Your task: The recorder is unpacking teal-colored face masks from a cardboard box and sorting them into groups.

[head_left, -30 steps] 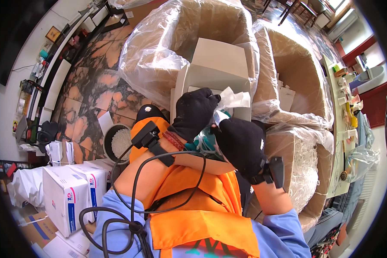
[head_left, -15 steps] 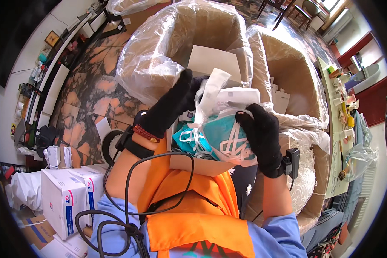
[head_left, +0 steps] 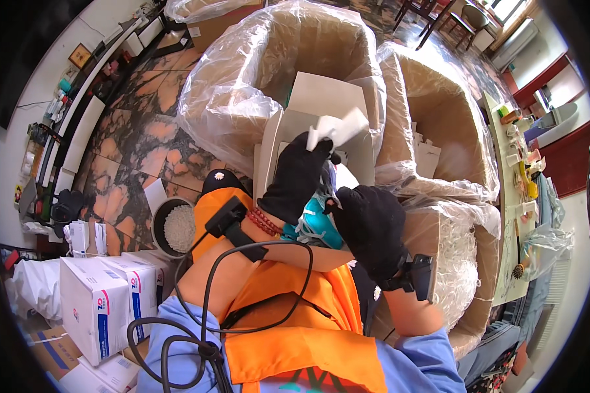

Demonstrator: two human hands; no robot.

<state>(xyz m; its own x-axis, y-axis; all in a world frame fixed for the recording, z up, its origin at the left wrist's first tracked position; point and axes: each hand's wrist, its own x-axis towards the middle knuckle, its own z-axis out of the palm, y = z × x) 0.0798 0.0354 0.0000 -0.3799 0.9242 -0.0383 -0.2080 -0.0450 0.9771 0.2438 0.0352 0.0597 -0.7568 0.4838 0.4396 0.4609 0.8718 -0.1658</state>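
**Gloved fingers pinch a white wrapper over an open carton**

Fingers (head_left: 311, 145) of the left hand (head_left: 295, 180), in a black glove, are pressed together on a small white wrapper (head_left: 337, 130), holding it up above an open white carton (head_left: 321, 124). The right hand (head_left: 370, 226), also in a black glove, sits lower and to the right with its fingers curled inward; whether they are clamped on anything cannot be told, though they touch a teal and white packet (head_left: 314, 226) that lies between the two hands, just above the orange vest (head_left: 295, 308).

The white carton stands with its flaps raised inside a large brown box lined with clear plastic film (head_left: 242, 85). A second brown box with the same film (head_left: 439, 124) stands just beside it on the right and holds small white boxes (head_left: 429, 157). A third lined bin (head_left: 459, 262) sits lower right.

At the lower left stands a stack of white boxes with blue and red markings (head_left: 98, 301). Near them a round pail of white pellets (head_left: 177, 226) rests on the marbled brown floor (head_left: 131, 150). A black device (head_left: 226, 219) is strapped to the left wrist, its black cable (head_left: 203, 321) looping down across the vest; another black device (head_left: 419, 278) sits on the right wrist. A cluttered pale green table (head_left: 514, 190) runs along the right edge.
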